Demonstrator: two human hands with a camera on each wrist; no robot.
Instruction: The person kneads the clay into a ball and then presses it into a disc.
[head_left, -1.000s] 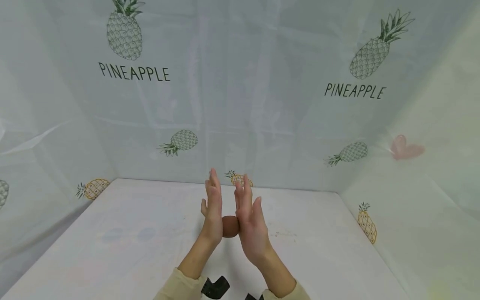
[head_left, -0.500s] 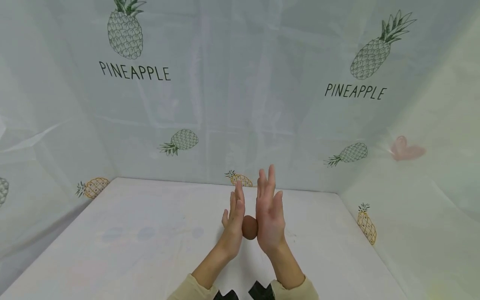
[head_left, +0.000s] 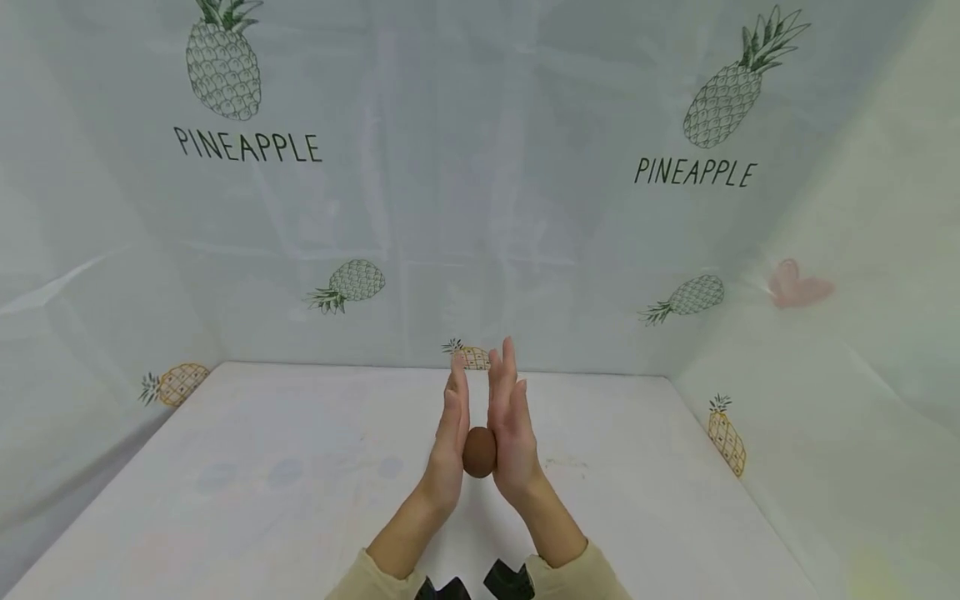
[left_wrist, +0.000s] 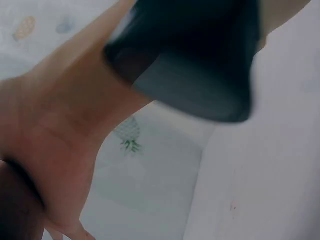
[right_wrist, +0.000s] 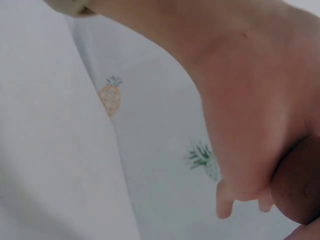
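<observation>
A smooth brown ball, clay-like in look (head_left: pixel 479 452), sits between my two upright palms above the table in the head view. My left hand (head_left: pixel 447 454) presses it from the left with straight fingers pointing up and away. From the other side, my right hand (head_left: pixel 513 446) presses with its palm, its fingers also straight. In the left wrist view part of the brown ball (left_wrist: pixel 17 205) lies against the palm at the lower left edge. The right wrist view has the ball (right_wrist: pixel 300 185) at the right edge, touching the palm's lower part.
A white table (head_left: pixel 315 517) spreads beneath both hands, with faint bluish spots and small marks. Pale sheets printed with pineapples (head_left: pixel 450 208) hang behind it and on both sides. Black wrist mounts (head_left: pixel 510 579) show near the beige sleeves (head_left: pixel 581 575).
Both hands, with the ball between them, shift right and then partly back left. Earlier the left hand reached slightly higher; now the right fingertips do. The head view shifts slightly.
</observation>
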